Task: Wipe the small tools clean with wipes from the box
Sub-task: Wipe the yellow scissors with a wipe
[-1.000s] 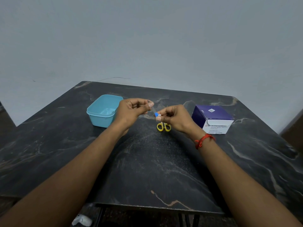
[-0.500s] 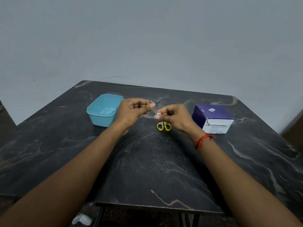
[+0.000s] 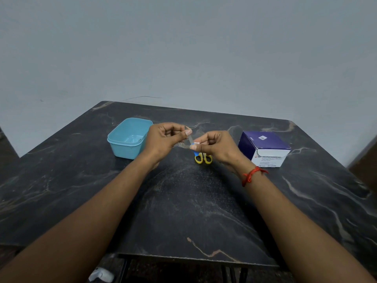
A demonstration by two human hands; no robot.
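My left hand (image 3: 165, 139) pinches the upper end of a thin grey metal tool (image 3: 190, 139) with a blue handle end (image 3: 195, 153), held above the table. My right hand (image 3: 216, 148) pinches a small white wipe (image 3: 196, 143) round the middle of that tool. Small yellow-handled scissors (image 3: 203, 158) lie on the table just below my right hand, their blades hidden behind it. The purple and white wipe box (image 3: 265, 149) stands to the right of my right hand.
A light blue plastic tub (image 3: 129, 137) sits left of my left hand, with something small inside. The dark marble-patterned table (image 3: 183, 211) ends at a front edge near me. A grey wall stands behind it.
My right hand's wipe has shifted along the tool; the blue handle end now shows below my right thumb. My left hand has stayed where it was.
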